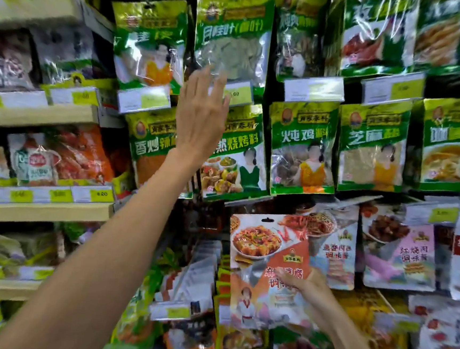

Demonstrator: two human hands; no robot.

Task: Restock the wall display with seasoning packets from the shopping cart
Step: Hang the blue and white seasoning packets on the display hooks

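The left hand (201, 110) hides part of a green packet (236, 152); price tags (143, 100) are blurred unreadable.

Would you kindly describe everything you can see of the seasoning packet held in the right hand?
The seasoning packet is a flat, glossy plastic pouch, white and orange-red, printed with a dish of saucy tofu, red lettering and a cartoon figure near the bottom. A hang slot is cut in its top edge. It is held roughly upright, slightly tilted, in front of other hanging packets, apparently not on a hook. The right hand grips it at its right side.
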